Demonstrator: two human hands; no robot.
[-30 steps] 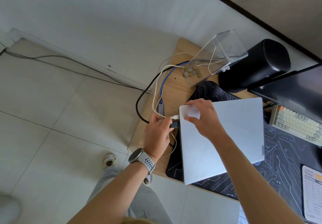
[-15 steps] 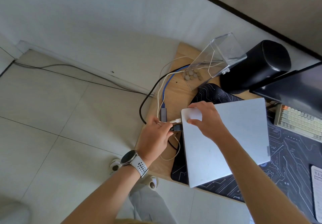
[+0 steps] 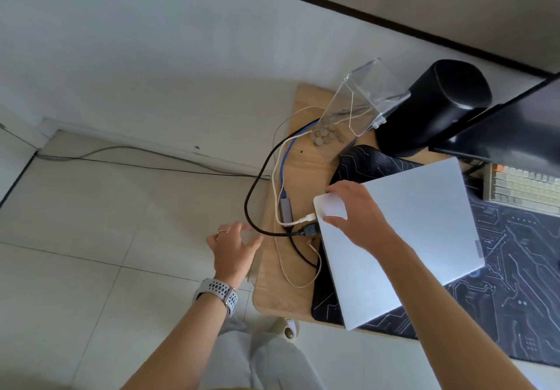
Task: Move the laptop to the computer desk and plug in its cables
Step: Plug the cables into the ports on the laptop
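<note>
Down at the near edge, the left hand (image 3: 235,245), grey perforated watch strap on its wrist, hangs over the floor tiles just off the desk's side, fingers loosely spread and holding nothing. Right beside it runs the thick black cable (image 3: 251,207), looping off the rounded light-wood desk (image 3: 272,292) and back on. The closed silver-white laptop (image 3: 406,238) lies angled on the dark circuit-patterned desk mat (image 3: 515,268). The right hand (image 3: 356,216) is pressed on the laptop's near-left corner, fingers arched over the lid and thumb along the edge, gripping nothing else. Two plugs sit at that left edge: the white cable (image 3: 283,219) with its white connector, and just below it the black cable's plug, both touching the laptop's side. A thin cream cable (image 3: 291,277) and a black lead coil loose on the wood beneath them. A blue cable (image 3: 286,165) ends in a small grey adapter (image 3: 285,207) alongside. Farther back, a clear plastic box (image 3: 360,104) with small round pieces at its base stands tilted, a black cylindrical speaker (image 3: 436,107) just beyond. At right, a beige keyboard (image 3: 521,186) sits under a dark monitor edge (image 3: 500,128).
</note>
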